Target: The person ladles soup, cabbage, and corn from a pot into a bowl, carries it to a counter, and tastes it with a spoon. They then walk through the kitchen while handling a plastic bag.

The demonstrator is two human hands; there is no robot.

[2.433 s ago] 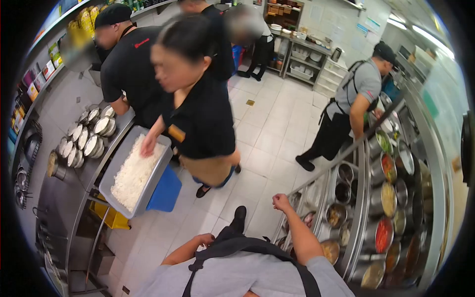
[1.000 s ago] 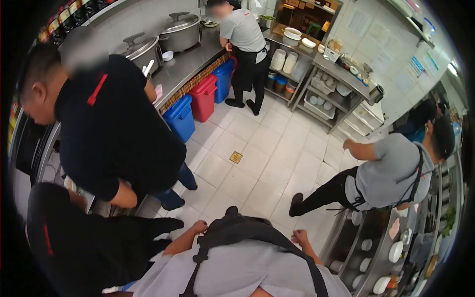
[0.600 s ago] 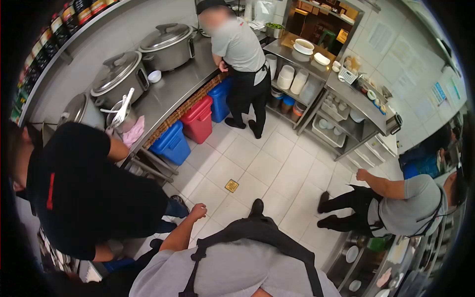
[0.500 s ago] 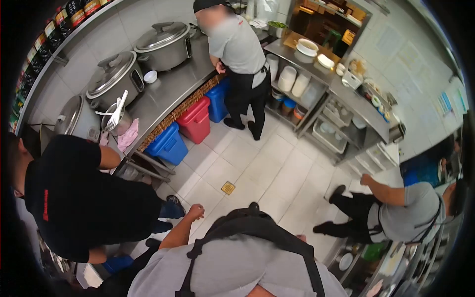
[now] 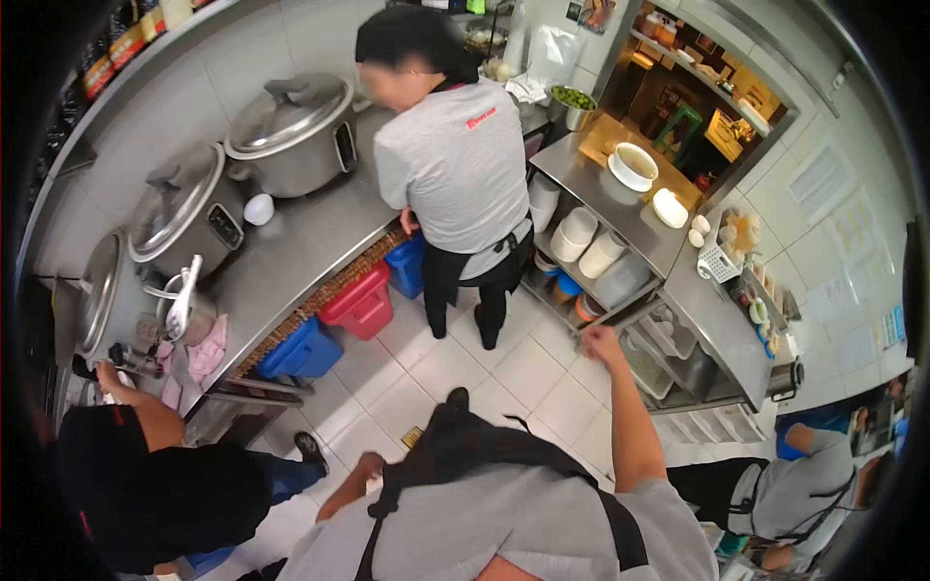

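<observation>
My right hand (image 5: 603,346) is stretched forward in the air, its fingers curled in, with nothing showing in them. In this view it overlaps the front of the steel shelf unit (image 5: 668,351). Low beside my black apron (image 5: 484,447) hangs my left hand (image 5: 366,469), dark and blurred, with its fingers partly hidden. The tiled floor (image 5: 373,373) lies under both hands. Ahead of me a person in a grey shirt (image 5: 450,174) stands facing the steel counter (image 5: 291,247).
Large rice cookers (image 5: 295,136) line the counter, near a pot with white paddles (image 5: 184,310). Blue and red bins (image 5: 358,305) stand below. A white bowl (image 5: 633,167) sits on the pass. A person in black (image 5: 174,484) is at left, another in grey (image 5: 804,484) at right.
I have come closer to the counter and the person ahead. My right hand has swung up and forward; my left has dropped back. The person in black now reaches toward the counter.
</observation>
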